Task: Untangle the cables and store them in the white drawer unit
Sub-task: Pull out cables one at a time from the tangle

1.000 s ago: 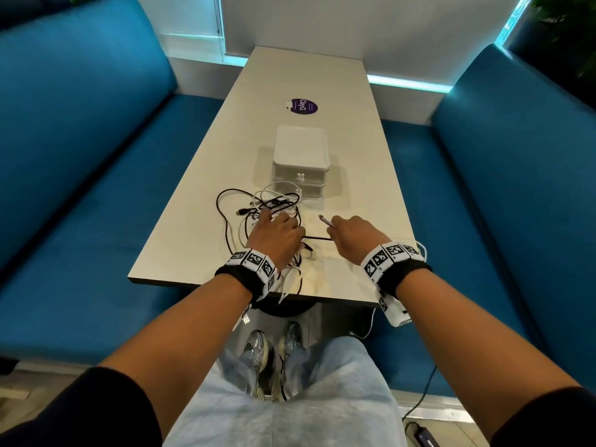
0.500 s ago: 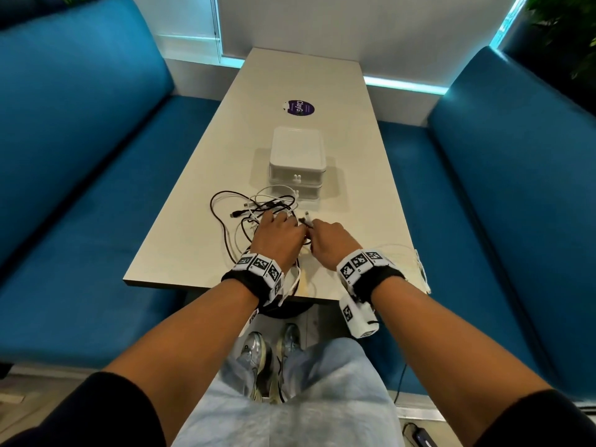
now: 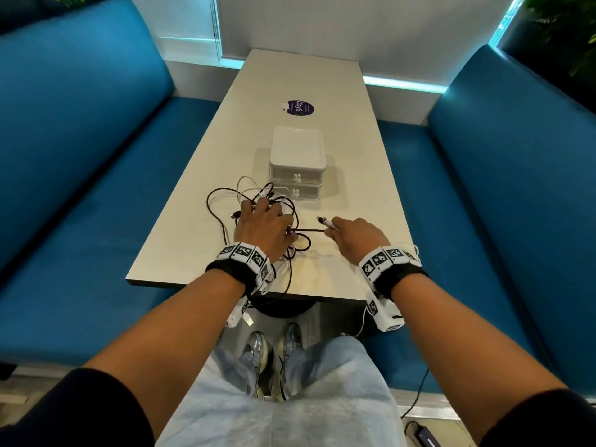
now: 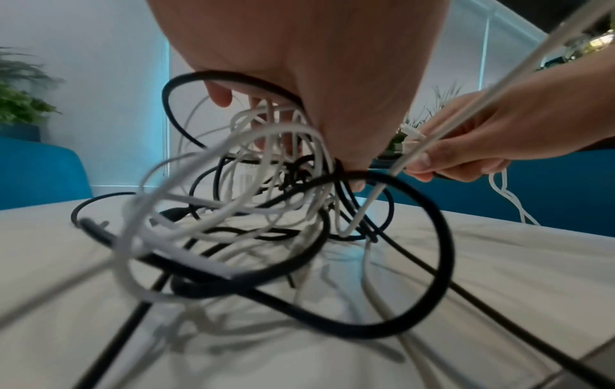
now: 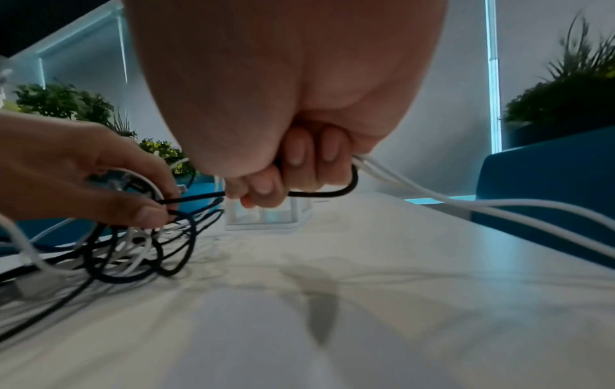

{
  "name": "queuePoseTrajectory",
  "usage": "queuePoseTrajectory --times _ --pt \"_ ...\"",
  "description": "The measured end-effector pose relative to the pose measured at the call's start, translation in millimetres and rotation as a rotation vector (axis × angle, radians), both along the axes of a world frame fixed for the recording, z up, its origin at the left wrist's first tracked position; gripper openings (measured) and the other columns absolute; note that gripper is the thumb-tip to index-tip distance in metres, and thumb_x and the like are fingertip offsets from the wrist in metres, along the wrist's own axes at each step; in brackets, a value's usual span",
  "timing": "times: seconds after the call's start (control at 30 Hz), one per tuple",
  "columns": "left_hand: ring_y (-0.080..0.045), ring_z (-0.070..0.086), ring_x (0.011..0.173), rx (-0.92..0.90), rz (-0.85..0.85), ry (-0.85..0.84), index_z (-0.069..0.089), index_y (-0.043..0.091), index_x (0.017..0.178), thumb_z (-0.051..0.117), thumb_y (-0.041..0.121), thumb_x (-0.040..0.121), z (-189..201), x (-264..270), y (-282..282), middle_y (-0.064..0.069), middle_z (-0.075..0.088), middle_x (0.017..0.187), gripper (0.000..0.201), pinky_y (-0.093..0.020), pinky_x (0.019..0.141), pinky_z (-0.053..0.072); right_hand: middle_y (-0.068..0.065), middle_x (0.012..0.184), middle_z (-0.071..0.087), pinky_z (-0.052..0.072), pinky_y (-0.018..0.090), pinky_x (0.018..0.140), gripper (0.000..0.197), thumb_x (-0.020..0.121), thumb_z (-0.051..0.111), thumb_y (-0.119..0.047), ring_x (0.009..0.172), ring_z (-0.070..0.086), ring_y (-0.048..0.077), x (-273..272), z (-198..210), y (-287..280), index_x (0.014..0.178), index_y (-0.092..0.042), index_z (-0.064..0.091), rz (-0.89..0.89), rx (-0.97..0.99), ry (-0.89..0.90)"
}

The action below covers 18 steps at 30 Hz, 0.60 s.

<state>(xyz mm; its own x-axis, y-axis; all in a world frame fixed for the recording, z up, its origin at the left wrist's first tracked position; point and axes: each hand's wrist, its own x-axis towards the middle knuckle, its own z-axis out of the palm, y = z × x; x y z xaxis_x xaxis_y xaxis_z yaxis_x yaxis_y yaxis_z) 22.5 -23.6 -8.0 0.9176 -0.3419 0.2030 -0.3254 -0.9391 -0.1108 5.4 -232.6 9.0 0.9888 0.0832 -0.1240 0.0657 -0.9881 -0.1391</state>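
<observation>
A tangle of black and white cables [image 3: 258, 208] is heaped on the near part of the pale worktop [image 3: 354, 175], just in front of the white drawer unit [image 3: 297, 162], whose two drawers are seen closed, small knobs facing the person. The heap is covered by the left hand [image 3: 263, 227], palm down, with fingers curled into the loops; a black strand is pinched at its thumb, as seen from the right wrist view [image 5: 143, 213]. From that pinch a black cable [image 3: 306, 230] is stretched taut across to the right hand [image 3: 353, 235], which is clenched around it well to the right of the heap. A white plug end [image 3: 325, 221] sticks out past the right knuckles, and white cable strands [image 5: 465, 208] trail from the fist toward the right edge of the worktop. Several cable ends hang over the near edge. Beyond the drawer unit a round purple sticker [image 3: 300, 107] lies flat on the worktop. Blue upholstered benches [image 3: 96, 156] are set along both long sides.
</observation>
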Motion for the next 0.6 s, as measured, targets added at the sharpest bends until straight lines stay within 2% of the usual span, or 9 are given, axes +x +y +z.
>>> queuePoseTrajectory --times 0.13,0.2,0.27,0.33,0.4,0.47,0.53,0.6 --pt "-0.028 0.042 0.115 -0.033 0.053 0.022 0.061 0.032 0.106 0.043 0.077 0.081 4 0 0 0.002 0.056 0.118 0.055 -0.049 0.093 0.026 0.007 0.084 0.056 0.052 0.039 0.071 0.034 0.1 0.037 -0.049 0.08 0.06 0.032 0 3 -6 0.108 -0.022 0.056 -0.056 0.009 0.018" --pt "-0.027 0.045 0.115 -0.045 0.077 0.023 0.06 0.032 0.106 0.034 0.079 0.084 5 -1 -1 0.001 0.058 0.117 0.058 -0.049 0.094 0.026 0.009 0.086 0.058 0.052 0.039 0.071 0.034 0.101 0.037 -0.048 0.079 0.06 0.033 -1 3 -6 0.106 -0.02 0.055 -0.069 0.034 -0.004" --pt "-0.026 0.048 0.115 -0.123 0.056 0.029 0.057 0.031 0.114 0.029 0.07 0.091 5 0 1 0.002 0.058 0.121 0.053 -0.049 0.096 0.027 0.011 0.089 0.06 0.051 0.04 0.07 0.033 0.101 0.036 -0.046 0.079 0.059 0.034 0 3 -4 0.103 -0.018 0.054 -0.095 0.074 -0.026" --pt "-0.023 0.052 0.114 -0.292 -0.017 0.086 0.049 0.03 0.125 0.039 0.054 0.095 4 2 6 0.003 0.05 0.132 0.041 -0.047 0.098 0.029 0.012 0.09 0.061 0.05 0.039 0.069 0.032 0.101 0.036 -0.044 0.079 0.058 0.034 2 2 -3 0.101 -0.017 0.052 -0.11 0.119 -0.032" --pt "-0.021 0.056 0.108 -0.363 -0.092 0.126 0.052 0.028 0.122 0.047 0.039 0.094 5 5 9 0.005 0.047 0.135 0.031 -0.044 0.098 0.03 0.012 0.089 0.061 0.048 0.037 0.065 0.031 0.101 0.037 -0.045 0.077 0.058 0.034 3 1 0 0.1 -0.017 0.051 -0.097 0.153 -0.041" --pt "-0.022 0.058 0.104 -0.311 -0.096 0.132 0.06 0.027 0.11 0.045 0.034 0.097 9 7 8 0.005 0.056 0.121 0.021 -0.043 0.097 0.03 0.012 0.088 0.06 0.044 0.035 0.063 0.031 0.101 0.037 -0.045 0.076 0.057 0.034 4 1 3 0.1 -0.017 0.051 -0.077 0.149 -0.053" --pt "-0.024 0.06 0.098 -0.262 -0.044 0.108 0.06 0.025 0.102 0.04 0.034 0.101 13 9 7 0.004 0.063 0.106 0.021 -0.043 0.094 0.03 0.011 0.087 0.06 0.044 0.034 0.062 0.031 0.101 0.038 -0.045 0.075 0.057 0.034 3 1 3 0.1 -0.017 0.051 -0.067 0.118 -0.056" --pt "-0.027 0.062 0.093 -0.268 0.016 0.054 0.056 0.024 0.105 0.043 0.026 0.1 15 10 8 0.001 0.065 0.104 0.015 -0.043 0.091 0.03 0.01 0.086 0.059 0.047 0.035 0.064 0.031 0.101 0.038 -0.045 0.075 0.057 0.033 2 1 1 0.101 -0.017 0.053 -0.066 0.076 -0.045"
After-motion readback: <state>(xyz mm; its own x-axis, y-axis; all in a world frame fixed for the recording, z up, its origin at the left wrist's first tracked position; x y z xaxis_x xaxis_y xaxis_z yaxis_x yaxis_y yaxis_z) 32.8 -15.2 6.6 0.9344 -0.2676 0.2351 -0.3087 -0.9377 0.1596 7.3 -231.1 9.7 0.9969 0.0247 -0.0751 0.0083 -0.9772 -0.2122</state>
